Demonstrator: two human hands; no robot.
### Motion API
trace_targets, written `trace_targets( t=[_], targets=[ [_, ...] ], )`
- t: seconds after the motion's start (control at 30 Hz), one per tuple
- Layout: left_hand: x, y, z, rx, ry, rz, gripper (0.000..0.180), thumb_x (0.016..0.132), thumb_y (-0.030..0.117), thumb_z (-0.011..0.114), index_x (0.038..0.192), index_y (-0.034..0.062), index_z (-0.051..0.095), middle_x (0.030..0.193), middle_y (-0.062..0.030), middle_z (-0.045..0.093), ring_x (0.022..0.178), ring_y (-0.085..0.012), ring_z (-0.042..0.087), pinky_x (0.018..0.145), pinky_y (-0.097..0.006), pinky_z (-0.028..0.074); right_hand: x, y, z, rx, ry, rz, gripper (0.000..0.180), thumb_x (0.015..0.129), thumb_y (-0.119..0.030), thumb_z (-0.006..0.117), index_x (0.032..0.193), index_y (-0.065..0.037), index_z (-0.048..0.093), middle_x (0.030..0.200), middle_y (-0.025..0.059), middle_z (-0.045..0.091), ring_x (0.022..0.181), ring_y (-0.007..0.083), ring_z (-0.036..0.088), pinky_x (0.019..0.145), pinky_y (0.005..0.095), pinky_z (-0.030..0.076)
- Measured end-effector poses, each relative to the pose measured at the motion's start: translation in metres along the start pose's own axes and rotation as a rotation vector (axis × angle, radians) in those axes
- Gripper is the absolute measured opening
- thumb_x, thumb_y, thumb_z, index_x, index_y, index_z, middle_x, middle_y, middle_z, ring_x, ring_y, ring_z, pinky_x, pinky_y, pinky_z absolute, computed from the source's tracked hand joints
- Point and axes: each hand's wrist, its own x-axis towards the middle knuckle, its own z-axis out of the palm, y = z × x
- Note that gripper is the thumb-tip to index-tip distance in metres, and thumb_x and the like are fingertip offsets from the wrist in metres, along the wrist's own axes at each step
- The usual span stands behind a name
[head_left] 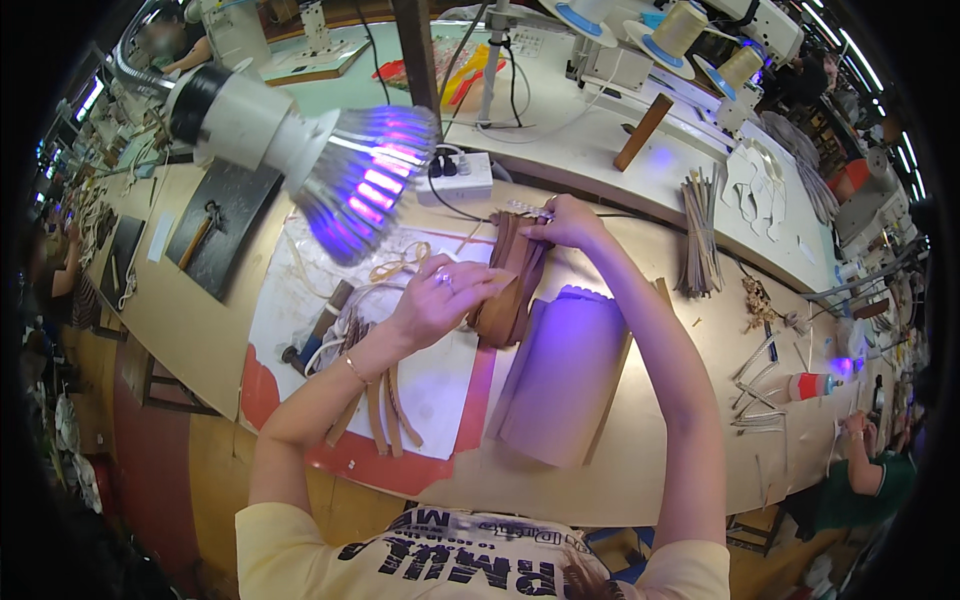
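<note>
A stack of brown leather-like strips [500, 322] stands in the middle of the table, in front of me. My right hand [572, 222] reaches to its far end, fingers closed on the top of the brown strips beside a small pale metallic piece [528, 209]. My left hand [447, 300] is at the stack's left side with fingers pressed together; what they hold, if anything, is hard to make out. Just right of the stack lies a curved tan panel [565, 385], under my right forearm. Loose brown straps [375, 410] lie below my left wrist on a white sheet [430, 395].
A large lamp bulb [365, 180] hangs close above the left side. A hammer [203, 235] rests on a dark slab [225, 220]. Behind are a white power strip [458, 178] and thread cones [670, 35]. Strips [698, 235] and a red-and-white bottle [812, 386] lie right.
</note>
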Motion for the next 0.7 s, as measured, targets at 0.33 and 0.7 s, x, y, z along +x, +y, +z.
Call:
trace_targets(
  t=[0.33, 0.7],
  targets=[
    [0.035, -0.027, 0.042, -0.493, 0.178, -0.670, 0.029, 0.086, 0.005, 0.073, 0.113, 0.0016, 0.065, 0.091, -0.0095, 0.074, 0.082, -0.0135, 0.069, 0.074, -0.027, 0.054, -0.028, -0.005, -0.012, 0.470, 0.065, -0.176, 0.035, 0.081, -0.034, 0.078, 0.092, -0.001, 0.072, 0.073, 0.0047, 0.067, 0.067, 0.0124, 0.062, 0.061, 0.0284, 0.049],
    [0.048, -0.041, 0.069, -0.582, 0.071, -0.805, 0.030, 0.088, 0.007, 0.071, 0.117, 0.0016, 0.062, 0.090, -0.0099, 0.074, 0.084, -0.0114, 0.067, 0.079, -0.027, 0.051, -0.026, 0.005, -0.017, 0.650, -0.130, -0.096, 0.026, 0.087, -0.037, 0.072, 0.087, -0.011, 0.074, 0.072, -0.0031, 0.064, 0.060, 0.0048, 0.046, 0.052, 0.0210, 0.035]
  ],
)
